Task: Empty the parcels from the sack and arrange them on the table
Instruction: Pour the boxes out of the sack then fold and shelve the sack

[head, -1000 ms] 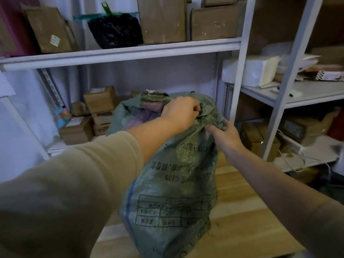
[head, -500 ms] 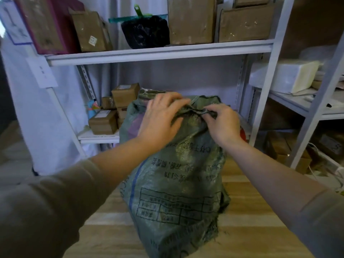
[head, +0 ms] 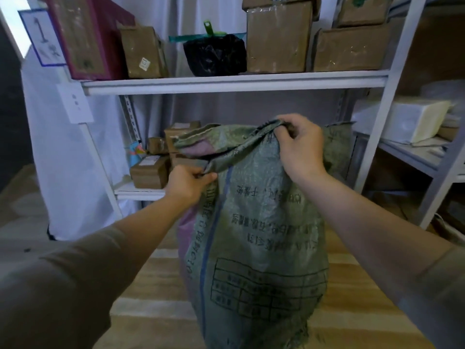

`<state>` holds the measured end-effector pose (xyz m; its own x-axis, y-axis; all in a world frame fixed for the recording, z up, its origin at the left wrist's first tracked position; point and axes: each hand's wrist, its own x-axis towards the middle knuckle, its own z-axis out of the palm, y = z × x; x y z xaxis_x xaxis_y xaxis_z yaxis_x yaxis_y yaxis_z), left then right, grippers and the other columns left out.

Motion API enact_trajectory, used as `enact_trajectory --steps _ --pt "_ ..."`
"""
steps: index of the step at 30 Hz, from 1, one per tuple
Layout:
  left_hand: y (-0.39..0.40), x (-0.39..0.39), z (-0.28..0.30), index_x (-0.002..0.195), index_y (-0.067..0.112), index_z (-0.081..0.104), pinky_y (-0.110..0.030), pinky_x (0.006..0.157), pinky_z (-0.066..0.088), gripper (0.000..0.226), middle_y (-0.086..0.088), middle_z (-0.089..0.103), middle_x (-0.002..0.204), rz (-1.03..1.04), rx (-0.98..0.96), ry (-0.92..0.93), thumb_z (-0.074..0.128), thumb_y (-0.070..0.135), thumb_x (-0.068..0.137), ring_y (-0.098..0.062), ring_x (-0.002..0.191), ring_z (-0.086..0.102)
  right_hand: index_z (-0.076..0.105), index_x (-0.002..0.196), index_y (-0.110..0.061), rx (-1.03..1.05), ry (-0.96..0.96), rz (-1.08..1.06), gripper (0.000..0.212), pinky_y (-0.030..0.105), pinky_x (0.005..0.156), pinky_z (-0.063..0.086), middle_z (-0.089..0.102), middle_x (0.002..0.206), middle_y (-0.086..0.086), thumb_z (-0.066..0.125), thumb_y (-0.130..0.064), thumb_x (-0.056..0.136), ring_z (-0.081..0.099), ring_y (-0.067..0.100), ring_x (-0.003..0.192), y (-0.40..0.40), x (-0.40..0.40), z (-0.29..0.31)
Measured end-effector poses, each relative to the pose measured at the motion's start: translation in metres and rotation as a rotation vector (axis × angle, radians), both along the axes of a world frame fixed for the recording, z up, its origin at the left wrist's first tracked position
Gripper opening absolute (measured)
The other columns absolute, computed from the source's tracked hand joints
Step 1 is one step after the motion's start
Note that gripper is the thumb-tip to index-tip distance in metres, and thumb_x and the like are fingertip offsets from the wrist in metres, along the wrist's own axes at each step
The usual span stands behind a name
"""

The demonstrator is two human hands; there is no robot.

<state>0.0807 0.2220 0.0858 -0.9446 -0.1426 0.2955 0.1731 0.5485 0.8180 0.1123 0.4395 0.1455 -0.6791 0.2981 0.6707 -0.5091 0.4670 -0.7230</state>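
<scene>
At far left a white label card with a large "1" hangs on the upright of a white shelf rack, and a maroon-edged box leans on the upper shelf beside a brown carton. Lower down, small cardboard boxes sit on a lower shelf behind the left hand, whose fingers are curled tight, pinching the near-left edge of the sack's mouth. The green woven sack stands upright on the wooden surface, printed with dark lettering, a table grid and a blue stripe; its mouth is pulled partly apart, a pinkish lining showing inside, but its contents cannot be made out. Above it on the upper shelf are a black plastic-wrapped bundle and larger brown cartons. The right hand grips the sack's rim higher up, fingers folded over the bunched fabric. Farther right, a white box rests on a neighbouring shelf
</scene>
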Motion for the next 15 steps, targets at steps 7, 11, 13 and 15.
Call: enact_trajectory --steps 7,11,13,15 --pt "0.007 -0.017 0.002 0.081 0.021 0.072 -0.023 0.074 0.050 0.005 0.005 0.070 0.079 0.024 0.350 0.106 0.076 0.022 0.084 -0.012 0.077 0.062 0.035 0.148 -0.019 -0.134 -0.278 -0.337 0.069 0.049 0.115 0.032 0.040 0.150 0.003 0.065 -0.042 0.091 0.038 0.024 0.139 0.030 0.019 -0.064" --pt "0.010 -0.027 0.001 0.072 0.030 0.068 -0.020 0.071 0.050 0.016 0.012 0.068 0.075 0.000 0.402 0.131 0.076 0.024 0.084 -0.009 0.073 0.062 0.030 0.151 -0.013 -0.193 -0.756 -0.340 0.112 0.056 0.111 0.034 0.042 0.149 0.011 0.066 -0.078 0.067 0.039 0.038 0.137 0.052 0.023 -0.103" --pt "0.011 -0.034 -0.001 0.073 0.030 0.069 -0.018 0.069 0.048 0.014 0.013 0.068 0.073 -0.019 0.412 0.139 0.077 0.024 0.083 -0.008 0.073 0.062 0.044 0.143 -0.010 -0.321 -0.790 -0.191 0.094 0.046 0.104 0.043 0.056 0.131 0.007 0.073 -0.066 0.074 0.050 0.034 0.127 0.050 0.026 -0.105" --pt "0.011 -0.037 0.000 0.075 0.030 0.070 -0.020 0.071 0.050 0.011 0.014 0.068 0.073 -0.017 0.408 0.119 0.078 0.025 0.082 -0.009 0.075 0.064 0.061 0.124 -0.011 -0.349 -0.754 -0.096 0.060 0.040 0.093 0.049 0.064 0.106 0.000 0.078 -0.047 0.079 0.060 0.029 0.111 0.046 0.026 -0.104"
